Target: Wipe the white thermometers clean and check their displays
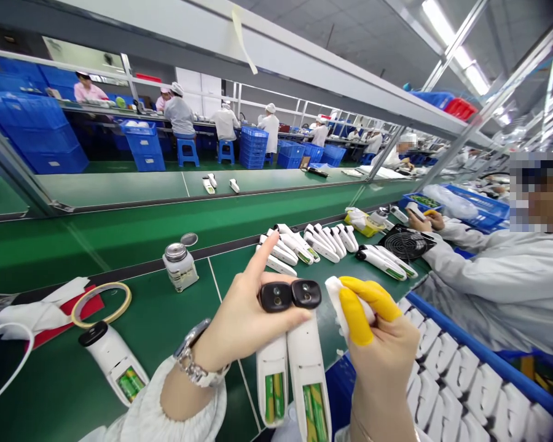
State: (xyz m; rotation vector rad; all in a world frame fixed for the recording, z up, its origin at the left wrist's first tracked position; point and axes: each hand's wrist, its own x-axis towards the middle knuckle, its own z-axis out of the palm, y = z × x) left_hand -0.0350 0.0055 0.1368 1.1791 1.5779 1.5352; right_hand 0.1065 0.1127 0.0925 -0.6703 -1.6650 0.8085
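Observation:
Two white infrared thermometers [306, 344] with black sensor heads hang side by side from my left hand [239, 316]. Its thumb and fingers close round them just below the heads, while the index finger points up. Green batteries show in their uncovered compartments. Yellow finger cots cover two fingertips of my right hand [382, 331], which pinches a folded white wipe [335, 294] just right of the black heads, apart from them. Another thermometer [115, 362] lies on the green bench [179, 331] left of my left wrist, its batteries also visible.
Several thermometers [322, 242] lie in a row behind my hands. A metal-topped bottle [180, 270] and a tape roll [126, 307] stand and lie to the left. At lower right is a blue crate [502, 374] of white parts. A co-worker [479, 264] sits at the right.

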